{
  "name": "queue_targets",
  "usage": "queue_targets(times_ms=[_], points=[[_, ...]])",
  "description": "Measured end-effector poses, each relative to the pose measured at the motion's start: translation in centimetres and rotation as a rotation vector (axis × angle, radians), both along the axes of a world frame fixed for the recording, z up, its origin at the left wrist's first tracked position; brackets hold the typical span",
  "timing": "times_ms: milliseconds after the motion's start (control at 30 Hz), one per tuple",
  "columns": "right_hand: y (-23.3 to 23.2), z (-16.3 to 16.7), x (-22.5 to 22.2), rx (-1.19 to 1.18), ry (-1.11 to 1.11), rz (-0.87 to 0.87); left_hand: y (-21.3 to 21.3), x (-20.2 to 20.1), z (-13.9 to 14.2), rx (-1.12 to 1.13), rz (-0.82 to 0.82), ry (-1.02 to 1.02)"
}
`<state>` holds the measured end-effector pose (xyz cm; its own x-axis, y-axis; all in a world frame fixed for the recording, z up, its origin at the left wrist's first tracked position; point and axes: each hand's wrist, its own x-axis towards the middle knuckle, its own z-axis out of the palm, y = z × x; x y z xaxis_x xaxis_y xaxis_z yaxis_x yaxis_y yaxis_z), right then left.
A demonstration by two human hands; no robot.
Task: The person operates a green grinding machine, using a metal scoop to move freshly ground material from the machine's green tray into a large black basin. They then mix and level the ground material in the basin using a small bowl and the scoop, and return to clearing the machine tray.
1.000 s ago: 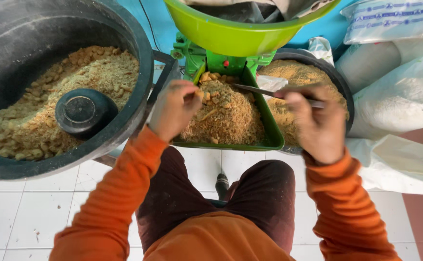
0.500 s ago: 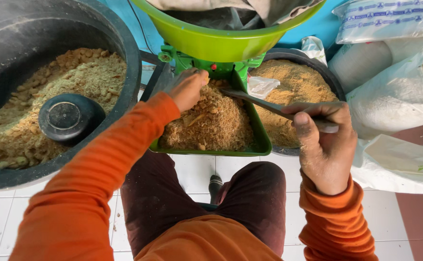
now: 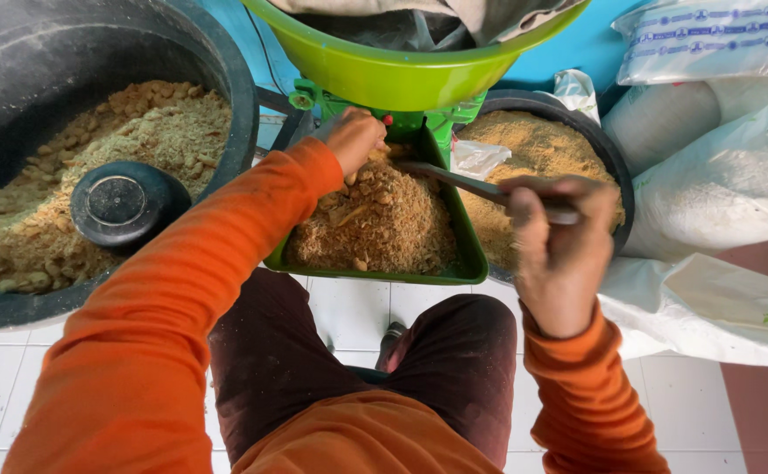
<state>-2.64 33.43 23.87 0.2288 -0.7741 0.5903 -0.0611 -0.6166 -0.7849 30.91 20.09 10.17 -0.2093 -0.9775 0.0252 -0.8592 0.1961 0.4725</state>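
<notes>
the left hand [image 3: 354, 139] reaches forward to the far end of the green tray [image 3: 470, 254], under the lime green hopper [image 3: 384, 75] of the green machine, with its fingers [image 3: 368, 149] curled down into the heap of coarse brown meal [image 3: 375, 219]; they are bunched narrow and touch the meal, though whether they pinch any of it cannot be told. the right hand [image 3: 559, 250] is closed in a fist around the handle of a grey metal spoon [image 3: 454, 180], its fingers [image 3: 568, 197] wrapped tight on the handle; the spoon runs from the fist leftward over the tray's right rim, and its tip lies at the meal just beside the left hand's fingers. the tray sits between the person's knees, above the white tiled floor [image 3: 340, 307]. to the left stands a large black tub [image 3: 226, 79] of paler crumbly feed, with a small black round lid [image 3: 116, 204] lying on the feed. to the right, behind the right hand, a black round basin [image 3: 617, 167] holds finer brown meal, and white sacks [image 3: 717, 189] lie beside it.
</notes>
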Motion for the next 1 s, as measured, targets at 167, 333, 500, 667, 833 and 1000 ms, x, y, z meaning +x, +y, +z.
queue_targets(times_ms=[167,333,500,667,833,1000], points=[[0.1,-1.3,-0.8,-0.174,0.141,-0.092,-0.6,0.0,-1.4,-0.323,-0.048,-0.068],[0.1,-1.1,0.0,-0.158,0.132,-0.107,0.1,-0.4,-1.3,-0.459,-0.129,0.067],[0.5,-0.9,1.1,-0.250,0.259,-0.169,0.8,-1.0,-0.5,-0.228,-0.024,-0.149],[1.3,-1.9,1.2,-0.246,0.171,-0.154,0.4,-2.0,1.2,-0.036,-0.015,-0.501],[1.0,-2.2,1.6,-0.215,0.185,-0.180,0.2,-2.1,2.4,0.149,0.031,-0.515],[0.9,-3.1,2.1,-0.225,0.339,-0.193,-0.4,-2.4,1.7,0.112,0.035,-0.337]])
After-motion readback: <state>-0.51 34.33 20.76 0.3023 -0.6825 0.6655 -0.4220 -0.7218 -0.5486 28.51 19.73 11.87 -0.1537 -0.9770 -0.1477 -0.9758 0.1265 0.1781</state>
